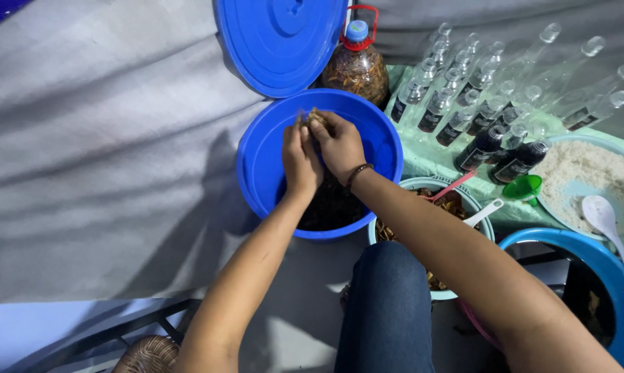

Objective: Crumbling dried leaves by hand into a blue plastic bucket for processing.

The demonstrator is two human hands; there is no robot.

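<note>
Both hands are pressed together over a blue bucket (257, 173) that holds dark material at its bottom. My left hand (299, 160) and my right hand (339, 144) squeeze a small brownish clump (317, 117) between the fingertips. A dark bracelet (357, 173) circles my right wrist. The bucket's blue lid (277, 41) leans upright just behind the bucket.
A large plastic bottle (357, 69) of brown pieces stands behind the bucket. Several small clear bottles (478, 103) lie at the right. A light bowl (422, 185) with spoons, a green funnel (524, 188), a plate of white grains (581, 176) with a white spoon (605, 221), and a blue basin (602, 276) sit close by. My knee (388, 297) is below.
</note>
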